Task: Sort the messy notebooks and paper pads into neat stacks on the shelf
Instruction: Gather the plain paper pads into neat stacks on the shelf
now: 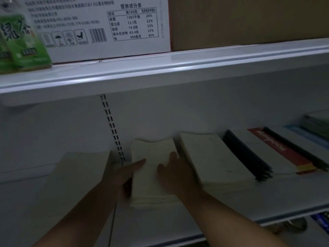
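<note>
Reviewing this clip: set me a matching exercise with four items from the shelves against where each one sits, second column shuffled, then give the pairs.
Items:
1 green tea carton
2 brown cardboard box
3 middle paper pad stack
4 red-banded notebook

Places:
A lower shelf, between left hand and right hand
B upper shelf, far left
C lower shelf, right of the black-spined notebooks
D upper shelf, right

Pairs: 1-B; 2-D; 3-A; 4-C
</note>
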A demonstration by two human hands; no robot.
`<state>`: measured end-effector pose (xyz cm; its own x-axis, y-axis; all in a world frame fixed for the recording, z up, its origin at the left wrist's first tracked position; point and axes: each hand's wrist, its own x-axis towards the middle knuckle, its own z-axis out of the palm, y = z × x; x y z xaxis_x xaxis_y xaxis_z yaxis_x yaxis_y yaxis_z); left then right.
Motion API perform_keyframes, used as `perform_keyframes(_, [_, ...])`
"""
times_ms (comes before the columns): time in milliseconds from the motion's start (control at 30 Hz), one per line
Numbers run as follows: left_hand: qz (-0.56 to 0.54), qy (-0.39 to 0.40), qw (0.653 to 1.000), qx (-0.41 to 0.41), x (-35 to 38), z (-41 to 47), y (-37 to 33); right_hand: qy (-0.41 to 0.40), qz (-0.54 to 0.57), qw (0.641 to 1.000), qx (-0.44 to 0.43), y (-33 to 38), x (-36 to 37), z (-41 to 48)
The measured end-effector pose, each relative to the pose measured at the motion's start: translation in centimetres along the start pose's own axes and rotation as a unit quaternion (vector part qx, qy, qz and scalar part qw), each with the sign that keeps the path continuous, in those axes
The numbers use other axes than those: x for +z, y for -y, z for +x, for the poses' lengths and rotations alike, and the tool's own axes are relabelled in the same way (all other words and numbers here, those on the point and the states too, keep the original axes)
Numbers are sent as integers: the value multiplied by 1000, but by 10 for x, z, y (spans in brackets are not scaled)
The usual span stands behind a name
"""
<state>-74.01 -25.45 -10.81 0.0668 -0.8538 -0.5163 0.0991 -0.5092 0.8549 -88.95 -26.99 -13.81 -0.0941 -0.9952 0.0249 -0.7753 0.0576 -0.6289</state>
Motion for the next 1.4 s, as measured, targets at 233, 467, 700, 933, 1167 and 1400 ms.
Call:
perform_keyframes(233, [-16, 46, 999, 18, 5, 1, 5, 17, 32, 999, 1, -6, -3, 2])
perform_keyframes(467, [-14, 45, 999, 23, -1, 2, 13, 16, 53, 998, 5, 0, -12, 0])
perform_keyframes(700, [-74, 16, 993, 94, -4, -17, 40, 55, 278, 959, 12, -5, -27, -4])
perform_keyframes(933, [-121, 12, 960, 252, -13, -65, 54, 149, 354, 918, 98, 4, -36, -23])
perform_keyframes(1167, [-94, -3, 935, 342, -31, -79, 56, 33, 359, 931, -66, 14, -38, -48])
perform_keyframes(1400, [-87, -18, 934, 346, -28, -57, 59, -22, 429, 884, -183, 10, -42, -57])
